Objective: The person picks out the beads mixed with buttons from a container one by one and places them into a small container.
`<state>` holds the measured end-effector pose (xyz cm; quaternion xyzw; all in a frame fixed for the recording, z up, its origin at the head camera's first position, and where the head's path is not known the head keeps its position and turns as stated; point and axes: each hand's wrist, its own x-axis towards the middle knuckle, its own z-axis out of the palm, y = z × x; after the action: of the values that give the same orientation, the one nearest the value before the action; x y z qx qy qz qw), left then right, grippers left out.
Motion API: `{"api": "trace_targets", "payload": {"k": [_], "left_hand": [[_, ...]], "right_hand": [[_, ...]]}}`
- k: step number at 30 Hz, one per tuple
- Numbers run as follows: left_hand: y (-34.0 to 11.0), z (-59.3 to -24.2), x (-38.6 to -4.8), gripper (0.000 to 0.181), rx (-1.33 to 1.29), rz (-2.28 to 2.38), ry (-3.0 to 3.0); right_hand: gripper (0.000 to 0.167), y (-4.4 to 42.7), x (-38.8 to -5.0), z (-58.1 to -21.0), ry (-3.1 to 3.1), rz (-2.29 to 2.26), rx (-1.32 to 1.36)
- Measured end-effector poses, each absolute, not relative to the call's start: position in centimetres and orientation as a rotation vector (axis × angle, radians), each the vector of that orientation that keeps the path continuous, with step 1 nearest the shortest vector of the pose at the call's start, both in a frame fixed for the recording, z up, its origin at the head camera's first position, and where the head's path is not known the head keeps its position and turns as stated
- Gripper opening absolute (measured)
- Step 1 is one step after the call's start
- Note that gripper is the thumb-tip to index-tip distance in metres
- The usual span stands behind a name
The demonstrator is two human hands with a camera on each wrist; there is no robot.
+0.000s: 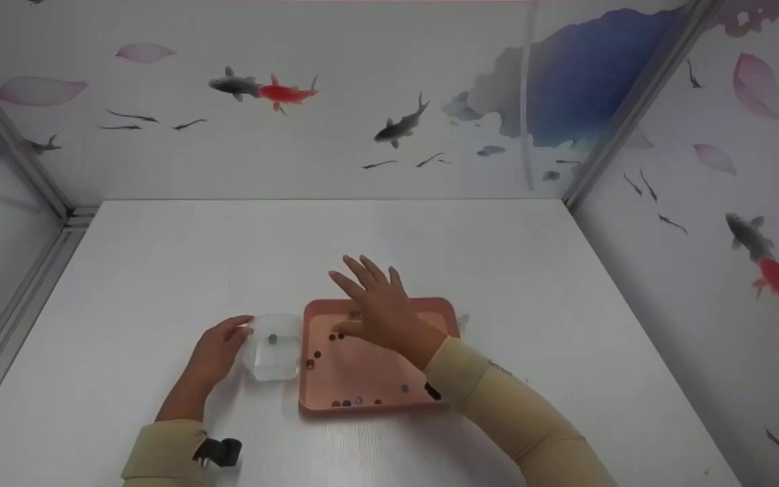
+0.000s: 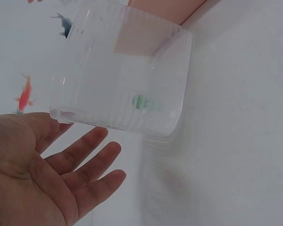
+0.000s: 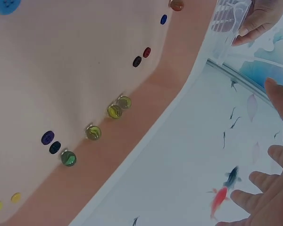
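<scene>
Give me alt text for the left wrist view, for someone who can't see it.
A clear, boxy plastic container holding one round, green glass marble, its edge touched by the fingers of a person's left hand. Part of a pink tray shows beyond it, and a printed red fish and dark fish appear at left.

The left forearm (image 1: 190,392) rises on the near left of the pink tray (image 1: 396,362), its hand (image 1: 217,348) just left of that tray with fingers (image 2: 96,167) loosely extended, palm side turned toward it. The right forearm (image 1: 491,385) crosses the tray's right edge, and its hand (image 1: 386,314) hovers above the far part, fingers straight and fanned beyond the far rim, thumb held apart, pointing toward the tray's left side.
</scene>
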<state>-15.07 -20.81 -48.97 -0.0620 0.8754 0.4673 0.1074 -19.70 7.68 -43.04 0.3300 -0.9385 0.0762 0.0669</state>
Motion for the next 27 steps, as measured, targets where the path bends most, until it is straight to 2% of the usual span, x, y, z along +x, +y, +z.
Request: {"api": "trace_targets", "payload": {"k": [27], "left_hand": [[-20.7,-49.0,-15.0,0.043,-0.186,1.379,2.567]], "right_hand": [[0.073,9.5,-18.3,-45.1,-2.985,0.302,1.104]]}}
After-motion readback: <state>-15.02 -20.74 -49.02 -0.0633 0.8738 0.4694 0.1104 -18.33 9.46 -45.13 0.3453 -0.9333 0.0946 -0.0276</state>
